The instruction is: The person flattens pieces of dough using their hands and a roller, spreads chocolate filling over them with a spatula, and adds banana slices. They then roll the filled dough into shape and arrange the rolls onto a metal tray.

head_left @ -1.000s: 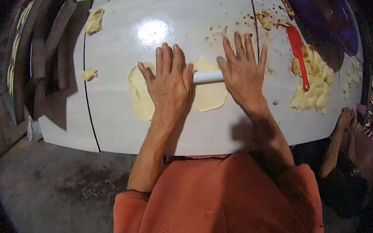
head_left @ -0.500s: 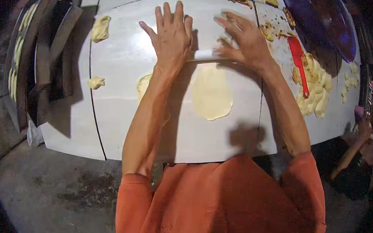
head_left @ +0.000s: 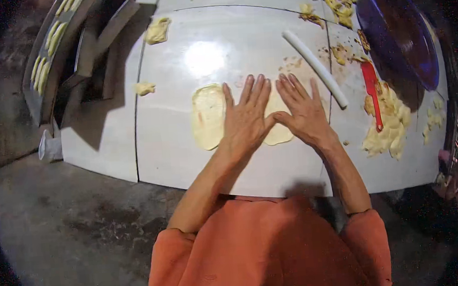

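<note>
My left hand (head_left: 247, 112) lies flat with its fingers stretched out, over the left part of a thin dough sheet (head_left: 278, 134). Beside it my right hand (head_left: 303, 110) is spread over the right part of the same sheet, the thumbs meeting near its middle. Both hands hide most of that sheet. Another flattened oval of dough (head_left: 208, 124) lies just left of my left hand. A white rolling pin (head_left: 315, 69) rests slantwise on the table, to the right of and beyond my right hand, touched by neither.
Small dough lumps (head_left: 157, 31) lie at the left of the white table (head_left: 180, 167). To the right are a red scraper (head_left: 372, 96) on a pile of dough pieces (head_left: 390, 131) and a blue-purple basin (head_left: 399, 30). Trays holding dough strips (head_left: 41, 74) stand far left.
The rolling pin was under my hands and now lies apart at the right. Both hands have come nearer to me and closer together, down onto the right dough sheet.
</note>
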`<state>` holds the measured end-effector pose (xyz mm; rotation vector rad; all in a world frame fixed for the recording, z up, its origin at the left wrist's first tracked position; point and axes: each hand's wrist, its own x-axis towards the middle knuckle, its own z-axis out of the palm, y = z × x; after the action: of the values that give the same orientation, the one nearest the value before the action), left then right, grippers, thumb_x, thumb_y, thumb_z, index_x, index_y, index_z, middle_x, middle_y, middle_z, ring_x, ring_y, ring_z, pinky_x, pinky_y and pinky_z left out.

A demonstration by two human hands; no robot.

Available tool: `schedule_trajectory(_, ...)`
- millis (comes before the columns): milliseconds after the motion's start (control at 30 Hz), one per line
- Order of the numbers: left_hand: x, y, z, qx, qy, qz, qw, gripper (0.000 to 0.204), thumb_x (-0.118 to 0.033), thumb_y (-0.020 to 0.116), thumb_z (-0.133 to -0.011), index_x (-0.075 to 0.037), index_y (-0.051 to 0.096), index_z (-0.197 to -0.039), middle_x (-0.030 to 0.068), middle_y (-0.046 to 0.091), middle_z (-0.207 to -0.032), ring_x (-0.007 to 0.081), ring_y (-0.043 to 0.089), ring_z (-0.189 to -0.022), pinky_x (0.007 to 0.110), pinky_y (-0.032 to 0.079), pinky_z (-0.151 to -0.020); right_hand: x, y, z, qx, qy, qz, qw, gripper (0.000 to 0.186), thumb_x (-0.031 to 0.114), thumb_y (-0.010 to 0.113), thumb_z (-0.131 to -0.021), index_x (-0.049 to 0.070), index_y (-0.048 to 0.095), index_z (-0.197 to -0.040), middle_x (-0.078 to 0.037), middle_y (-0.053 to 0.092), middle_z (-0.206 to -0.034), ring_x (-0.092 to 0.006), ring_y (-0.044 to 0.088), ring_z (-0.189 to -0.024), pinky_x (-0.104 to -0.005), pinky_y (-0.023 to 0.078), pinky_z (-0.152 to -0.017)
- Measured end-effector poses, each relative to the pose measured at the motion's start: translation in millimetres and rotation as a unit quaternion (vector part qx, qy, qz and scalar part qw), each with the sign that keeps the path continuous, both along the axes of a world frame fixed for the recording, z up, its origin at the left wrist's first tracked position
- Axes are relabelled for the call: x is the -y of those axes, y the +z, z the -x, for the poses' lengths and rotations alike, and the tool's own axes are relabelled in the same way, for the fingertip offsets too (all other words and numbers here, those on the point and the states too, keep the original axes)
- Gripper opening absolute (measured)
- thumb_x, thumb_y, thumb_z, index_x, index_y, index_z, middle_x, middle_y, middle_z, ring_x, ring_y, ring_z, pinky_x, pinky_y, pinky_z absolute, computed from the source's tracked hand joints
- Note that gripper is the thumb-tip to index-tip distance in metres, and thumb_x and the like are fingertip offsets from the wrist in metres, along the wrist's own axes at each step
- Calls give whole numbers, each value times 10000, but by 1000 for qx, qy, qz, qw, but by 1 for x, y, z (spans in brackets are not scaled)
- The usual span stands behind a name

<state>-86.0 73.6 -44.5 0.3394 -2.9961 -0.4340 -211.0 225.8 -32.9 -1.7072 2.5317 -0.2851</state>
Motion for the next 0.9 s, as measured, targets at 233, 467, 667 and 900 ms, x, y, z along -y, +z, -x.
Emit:
schedule_trajectory(233, 41, 5, -27, -9, 11, 3, 1000, 838, -536, 504, -1006, 0, 244, -1596, 194, 260, -1671, 360, 202, -1564, 734, 56, -1196, 9, 8, 2, 104, -66, -2, 992, 794, 607, 427, -1023, 34, 371, -1569, -166, 393, -1616, -325, 281, -1538, -587, 92, -1256)
schedule_trajectory(467, 74, 19, -53, 96, 113, 12, 989, 847, -568, 499, -994, -13, 289, -1598, 229, 247, -1670, 339, 179, -1575, 675, 31, -1223, 12, 15, -5, 87, -17, -34, 995, 695, 537, 491, -1021, 73, 451, -1537, -149, 382, -1625, -317, 317, -1521, -555, 125, -1269)
schedule_trajectory(667, 41, 20, -72, 59, 27, 34, 997, 777, -516, 543, -998, -37, 345, -1576, 215, 276, -1662, 360, 209, -1564, 703, 12, -1208, -45, 20, 50, 58, -262, 241, 933, 406, 231, 691, -936, 33, 650, -1287, -192, 616, -1359, -387, 577, -1254, -501, 423, -1088)
schedule_trajectory(900, -45, 26, -72, 136, -75, -66, 986, 798, -576, 545, -980, -89, 352, -1582, 208, 283, -1658, 370, 229, -1554, 721, 37, -1193, -149, 24, 89, -74, -500, -45, 862, 393, 317, 652, -965, 31, 679, -1232, -155, 672, -1143, -345, 628, -1081, -505, 485, -896)
